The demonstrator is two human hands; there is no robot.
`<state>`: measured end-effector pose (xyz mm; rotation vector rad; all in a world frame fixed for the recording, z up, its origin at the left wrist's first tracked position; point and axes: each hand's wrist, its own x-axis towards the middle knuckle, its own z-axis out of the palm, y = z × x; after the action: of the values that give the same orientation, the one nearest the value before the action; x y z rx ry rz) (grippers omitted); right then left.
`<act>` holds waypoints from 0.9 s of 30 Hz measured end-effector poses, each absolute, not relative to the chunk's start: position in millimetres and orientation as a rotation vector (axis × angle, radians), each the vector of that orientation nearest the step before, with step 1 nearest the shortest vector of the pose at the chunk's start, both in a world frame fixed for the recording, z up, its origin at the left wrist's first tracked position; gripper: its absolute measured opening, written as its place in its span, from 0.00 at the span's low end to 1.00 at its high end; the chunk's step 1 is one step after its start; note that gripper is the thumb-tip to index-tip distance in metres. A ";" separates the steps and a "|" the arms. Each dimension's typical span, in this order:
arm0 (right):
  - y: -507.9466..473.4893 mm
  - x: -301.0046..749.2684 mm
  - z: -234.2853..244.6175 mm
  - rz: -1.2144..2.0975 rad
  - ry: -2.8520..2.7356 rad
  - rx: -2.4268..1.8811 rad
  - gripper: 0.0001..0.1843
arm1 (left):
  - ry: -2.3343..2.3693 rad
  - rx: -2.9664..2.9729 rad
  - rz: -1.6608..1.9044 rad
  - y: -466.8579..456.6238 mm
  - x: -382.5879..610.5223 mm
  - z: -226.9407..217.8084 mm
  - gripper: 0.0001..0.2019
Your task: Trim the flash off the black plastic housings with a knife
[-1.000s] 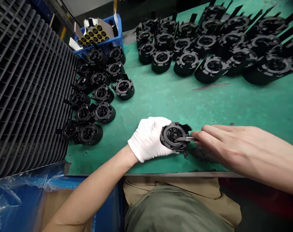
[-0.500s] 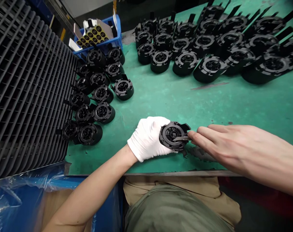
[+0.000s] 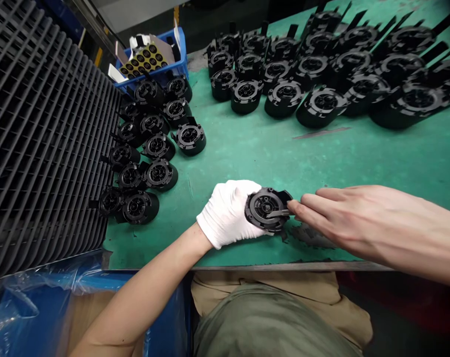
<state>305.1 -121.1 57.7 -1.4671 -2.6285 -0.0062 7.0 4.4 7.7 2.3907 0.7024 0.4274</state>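
Note:
My left hand, in a white glove, grips a round black plastic part near the front edge of the green table. Its ribbed face is turned up toward me. My bare right hand pinches a thin metal tool whose tip lies on the part's face. Dark scraps lie on the table just under the right hand.
A cluster of similar black round parts lies at the left, and a larger batch fills the far right. A blue bin with small dark discs stands at the back. A black slatted grille lies at left, blue plastic wrap below it.
My right hand has slid slightly left, bringing the metal tool's tip further onto the part's face. The left hand has kept the part in place.

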 end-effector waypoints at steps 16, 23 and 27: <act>-137.6 311.3 66.4 -0.084 -2.425 -1.429 0.18 | 0.638 2.378 0.549 6.5 -0.7 -8.4 0.46; -146.0 284.0 44.7 -0.001 -2.116 -1.613 0.18 | 0.796 2.304 0.591 -15.7 5.8 -21.2 0.65; -148.8 287.3 38.4 -0.003 -2.034 -1.654 0.20 | 0.895 2.096 0.875 10.4 -12.7 30.1 0.59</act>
<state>287.3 -148.8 38.4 -1.6541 -2.0337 -0.0030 -12.7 10.4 30.1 2.0965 0.8948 0.8749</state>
